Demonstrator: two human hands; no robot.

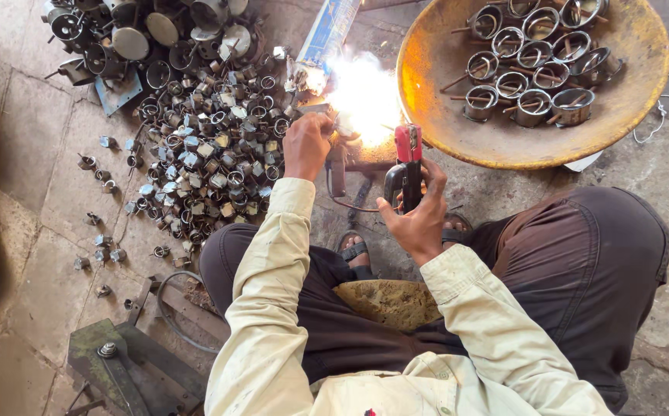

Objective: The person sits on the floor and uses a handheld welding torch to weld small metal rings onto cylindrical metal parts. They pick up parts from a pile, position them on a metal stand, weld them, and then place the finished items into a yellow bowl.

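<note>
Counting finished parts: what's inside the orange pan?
The pan holds about a dozen metal rings with thin rod handles, clustered at its far side; the rest is bare. The topmost rings are cut off by the frame edge, so the count is inexact.

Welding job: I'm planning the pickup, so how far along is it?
Done: about a dozen ring pieces with rods lie in the rusty pan. In hand: the right hand holds the electrode holder at the arc; the left hand steadies the piece. Left: a large pile of small parts.

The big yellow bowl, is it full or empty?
Partly full. The bowl holds a cluster of metal rings with rods toward its far side, while the near part of its rusty floor lies bare.
</note>
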